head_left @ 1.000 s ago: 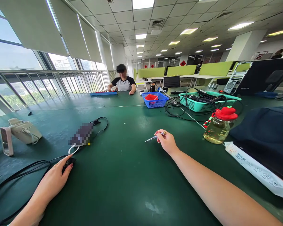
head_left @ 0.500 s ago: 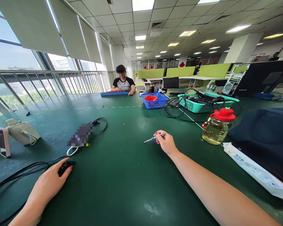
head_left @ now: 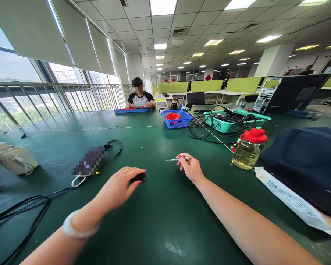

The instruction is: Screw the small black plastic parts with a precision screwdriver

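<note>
My left hand [head_left: 120,186] is closed round a small black block-like object [head_left: 138,178], just above the green table [head_left: 154,217]. Its fingers cover most of the object, so its kind is unclear. To the right, my right hand [head_left: 191,167] grips a slim screwdriver [head_left: 171,160] by its handle. The thin metal shaft points left, toward the middle of the table, and the fingers partly hide the handle. A gap separates the two hands, and the screwdriver does not touch the black object.
On the left lie a blurred dark device [head_left: 88,162], black cables [head_left: 38,202] and a cream bottle [head_left: 15,158]. Farther back are a blue basket [head_left: 178,123] and a teal basket [head_left: 228,127] of cables. At right stand a red-lidded bottle [head_left: 246,152] and a dark bag [head_left: 306,147]. A person [head_left: 140,97] sits opposite.
My left hand has carried the black object from the left side rightward to the table's middle. My right hand has barely moved; the screwdriver now lies more level.
</note>
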Tool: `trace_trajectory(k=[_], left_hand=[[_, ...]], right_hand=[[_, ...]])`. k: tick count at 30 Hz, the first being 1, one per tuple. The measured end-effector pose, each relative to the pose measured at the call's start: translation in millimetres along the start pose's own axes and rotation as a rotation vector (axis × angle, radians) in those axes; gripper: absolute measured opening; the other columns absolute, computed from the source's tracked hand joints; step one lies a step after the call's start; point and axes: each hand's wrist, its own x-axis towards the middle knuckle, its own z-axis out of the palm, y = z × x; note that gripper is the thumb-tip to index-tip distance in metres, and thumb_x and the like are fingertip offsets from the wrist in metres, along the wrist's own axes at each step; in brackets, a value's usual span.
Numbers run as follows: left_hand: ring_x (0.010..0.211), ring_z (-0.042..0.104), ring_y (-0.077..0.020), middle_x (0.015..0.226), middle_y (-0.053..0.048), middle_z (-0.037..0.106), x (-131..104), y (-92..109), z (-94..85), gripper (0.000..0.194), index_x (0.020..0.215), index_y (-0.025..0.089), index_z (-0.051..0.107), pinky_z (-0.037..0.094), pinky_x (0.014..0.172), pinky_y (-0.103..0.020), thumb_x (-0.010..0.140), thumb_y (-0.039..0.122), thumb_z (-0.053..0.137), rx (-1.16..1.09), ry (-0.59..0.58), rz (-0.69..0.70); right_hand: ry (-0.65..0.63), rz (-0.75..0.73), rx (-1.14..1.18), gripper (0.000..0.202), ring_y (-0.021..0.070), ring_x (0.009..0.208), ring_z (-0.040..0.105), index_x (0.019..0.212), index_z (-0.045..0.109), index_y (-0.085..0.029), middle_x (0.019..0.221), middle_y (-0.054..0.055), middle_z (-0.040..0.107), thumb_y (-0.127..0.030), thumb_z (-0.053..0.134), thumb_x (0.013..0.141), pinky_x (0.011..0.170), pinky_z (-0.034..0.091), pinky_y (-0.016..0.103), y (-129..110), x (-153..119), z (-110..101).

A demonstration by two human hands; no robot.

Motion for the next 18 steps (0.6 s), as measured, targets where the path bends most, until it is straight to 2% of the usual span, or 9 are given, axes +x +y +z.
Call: trace_trajectory(k=[3, 7, 9, 12, 15, 18], left_hand=[[0.112, 0.063, -0.0247, 0.123, -0.009, 0.069, 50, 28, 27.9, 0.045, 0.138, 0.025, 0.055, 0.049, 0.099, -0.038, 0.093, 0.026, 0.052, -0.037, -0.062, 0.004], [0.11, 0.065, -0.0273, 0.116, -0.013, 0.07, 91, 39, 68.4, 0.056, 0.147, 0.022, 0.044, 0.049, 0.097, -0.039, 0.092, 0.019, 0.054, -0.042, -0.083, -0.046], [0.112, 0.064, -0.0275, 0.117, -0.012, 0.07, 99, 36, 83.2, 0.058, 0.147, 0.022, 0.043, 0.048, 0.098, -0.039, 0.091, 0.017, 0.056, -0.066, -0.069, -0.043], [0.116, 0.062, -0.0269, 0.123, -0.011, 0.068, 100, 28, 95.8, 0.056, 0.146, 0.024, 0.045, 0.047, 0.101, -0.04, 0.091, 0.017, 0.056, -0.131, -0.05, -0.027], [0.117, 0.062, -0.0257, 0.127, -0.009, 0.067, 99, 19, 100.0, 0.056, 0.144, 0.024, 0.048, 0.047, 0.103, -0.04, 0.09, 0.019, 0.059, -0.241, -0.043, -0.042], [0.115, 0.063, -0.0245, 0.124, -0.006, 0.069, 101, 13, 100.7, 0.061, 0.143, 0.024, 0.048, 0.047, 0.104, -0.039, 0.085, 0.018, 0.064, -0.345, -0.025, -0.091]], right_hand=[[-0.02, -0.08, -0.118, 0.04, 0.0139, 0.051, 0.051, 0.075, 0.064, -0.021, 0.056, -0.001, 0.056, -0.059, 0.055, 0.085, 0.052, 0.041, 0.027, 1, 2, -5], [0.052, -0.119, -0.181, 0.043, 0.013, 0.051, 0.044, 0.065, 0.059, -0.021, 0.053, -0.003, 0.049, -0.058, 0.054, 0.086, 0.052, 0.035, 0.027, 4, 6, -11], [0.104, -0.098, -0.151, 0.047, 0.0126, 0.049, 0.041, 0.061, 0.056, -0.021, 0.051, -0.003, 0.045, -0.06, 0.052, 0.087, 0.051, 0.033, 0.027, 7, 9, -11], [0.138, -0.081, -0.097, 0.052, 0.0127, 0.047, 0.038, 0.058, 0.053, -0.022, 0.048, -0.004, 0.04, -0.063, 0.046, 0.089, 0.049, 0.032, 0.028, 9, 9, -9], [0.149, -0.103, -0.083, 0.051, 0.0134, 0.047, 0.039, 0.06, 0.054, -0.022, 0.048, -0.004, 0.04, -0.06, 0.043, 0.092, 0.05, 0.033, 0.028, 6, 5, -6], [0.156, -0.149, -0.107, 0.043, 0.0141, 0.049, 0.042, 0.064, 0.056, -0.023, 0.05, -0.003, 0.042, -0.049, 0.041, 0.094, 0.052, 0.036, 0.028, -1, -1, -3]])
